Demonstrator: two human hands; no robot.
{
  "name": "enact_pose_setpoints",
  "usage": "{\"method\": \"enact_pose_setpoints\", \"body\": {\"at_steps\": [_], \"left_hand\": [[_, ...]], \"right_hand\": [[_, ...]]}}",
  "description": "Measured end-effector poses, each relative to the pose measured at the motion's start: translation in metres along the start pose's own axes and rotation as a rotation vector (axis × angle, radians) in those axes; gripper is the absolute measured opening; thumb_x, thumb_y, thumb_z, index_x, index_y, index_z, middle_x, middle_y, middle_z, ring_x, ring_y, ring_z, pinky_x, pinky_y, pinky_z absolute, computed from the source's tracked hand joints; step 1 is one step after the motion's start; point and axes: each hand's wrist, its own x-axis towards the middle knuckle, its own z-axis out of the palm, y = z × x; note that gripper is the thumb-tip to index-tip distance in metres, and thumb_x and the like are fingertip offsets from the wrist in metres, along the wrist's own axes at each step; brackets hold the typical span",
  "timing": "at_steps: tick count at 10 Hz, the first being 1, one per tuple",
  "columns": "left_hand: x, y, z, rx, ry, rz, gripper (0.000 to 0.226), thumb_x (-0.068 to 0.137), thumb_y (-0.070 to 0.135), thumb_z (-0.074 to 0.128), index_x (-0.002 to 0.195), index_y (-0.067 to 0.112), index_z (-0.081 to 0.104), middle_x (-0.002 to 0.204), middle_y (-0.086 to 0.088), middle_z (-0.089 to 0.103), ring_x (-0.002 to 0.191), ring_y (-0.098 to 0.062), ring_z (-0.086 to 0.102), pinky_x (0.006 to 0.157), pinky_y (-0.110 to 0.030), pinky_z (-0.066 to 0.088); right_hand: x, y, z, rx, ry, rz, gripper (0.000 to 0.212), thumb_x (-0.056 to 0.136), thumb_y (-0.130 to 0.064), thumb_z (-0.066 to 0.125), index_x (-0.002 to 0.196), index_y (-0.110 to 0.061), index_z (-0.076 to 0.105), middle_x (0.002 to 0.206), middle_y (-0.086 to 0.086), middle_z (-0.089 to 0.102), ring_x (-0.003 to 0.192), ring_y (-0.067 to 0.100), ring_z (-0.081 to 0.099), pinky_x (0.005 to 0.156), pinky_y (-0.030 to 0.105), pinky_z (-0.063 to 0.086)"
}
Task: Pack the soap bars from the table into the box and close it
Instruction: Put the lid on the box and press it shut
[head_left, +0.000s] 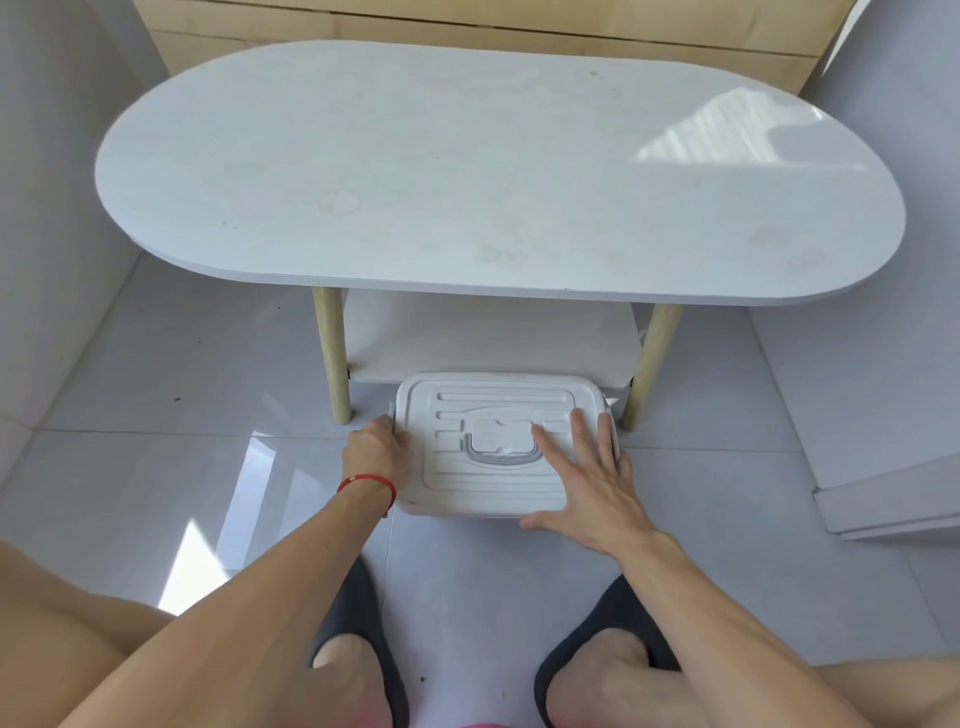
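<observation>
A white plastic box (488, 488) stands on the tiled floor in front of the table, its ribbed lid lying on top with a grey handle folded flat. My left hand (375, 451) curls around the lid's left edge, at a side latch. My right hand (592, 480) lies flat on the lid's right half, fingers spread, thumb along the front edge. No soap bars are in view; the box's inside is hidden by the lid.
The white oval table (467, 171) stands behind the box, on light wooden legs (332, 358) with a low shelf (493, 338). My feet in dark slippers (358, 639) are on the floor near the box. A wall edge (883, 499) juts in at right.
</observation>
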Motion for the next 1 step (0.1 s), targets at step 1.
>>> {"method": "enact_pose_setpoints", "body": {"at_steps": [1], "left_hand": [[-0.0115, 0.006, -0.0077, -0.017, 0.065, 0.01, 0.026, 0.097, 0.02, 0.05, 0.117, 0.004, 0.051, 0.106, -0.021, 0.063, 0.095, -0.043, 0.061, 0.085, -0.047, 0.054]], "right_hand": [[-0.0003, -0.0038, -0.02, -0.001, -0.013, -0.002, 0.111, 0.07, -0.078, 0.066, 0.158, -0.05, 0.004, 0.168, 0.003, -0.021, 0.151, 0.035, -0.029, 0.12, 0.063, 0.001]]}}
